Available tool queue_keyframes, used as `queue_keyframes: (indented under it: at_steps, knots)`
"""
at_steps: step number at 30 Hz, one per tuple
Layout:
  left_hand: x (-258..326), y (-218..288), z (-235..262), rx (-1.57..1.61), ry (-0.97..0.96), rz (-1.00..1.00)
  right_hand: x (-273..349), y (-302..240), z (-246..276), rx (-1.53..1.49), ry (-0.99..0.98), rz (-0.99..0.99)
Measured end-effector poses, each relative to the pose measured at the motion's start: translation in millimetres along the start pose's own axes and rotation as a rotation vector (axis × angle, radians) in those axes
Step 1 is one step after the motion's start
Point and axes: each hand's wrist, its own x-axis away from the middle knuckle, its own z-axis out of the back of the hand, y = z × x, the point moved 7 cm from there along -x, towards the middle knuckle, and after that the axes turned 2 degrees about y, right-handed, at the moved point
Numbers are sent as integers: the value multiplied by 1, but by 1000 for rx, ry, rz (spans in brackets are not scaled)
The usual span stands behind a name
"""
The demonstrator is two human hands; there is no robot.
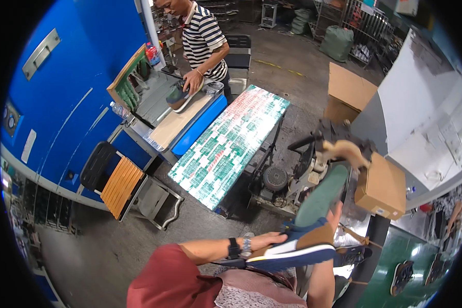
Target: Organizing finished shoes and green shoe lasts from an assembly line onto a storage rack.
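A blue and brown sneaker [292,248] with a white-edged sole is held sideways in front of my body. My left hand [268,240] grips its left end, with a watch and a dark band at the wrist. A long green insole [323,196] rises from the shoe's top edge, leaning up to the right. My right hand [335,215] is closed at the insole's lower right edge, partly hidden behind the shoe and insole. Whether it also touches the shoe, I cannot tell.
A motorised machine [277,179] stands ahead, beside cardboard boxes [382,187]. A green-and-white patterned table [231,143] lies left of it. Beyond, a person in stripes handles a shoe [177,99] on a bench. A chair [119,179] stands left. Shoes [401,277] rest on a green surface right.
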Motion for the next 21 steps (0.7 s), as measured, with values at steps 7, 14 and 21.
queue_keyframes:
  at_steps: [7, 14, 21]
  knots:
    - [36, -45, 129, -351, 491, -109, 26, -24, 16, 56, -59, 46]
    - [-48, -31, 19, -378, 464, -146, 196, -146, 115, 928, 294, 907]
    - [-238, -110, -202, -856, -62, -241, 404, -147, 294, 1094, 1437, 911]
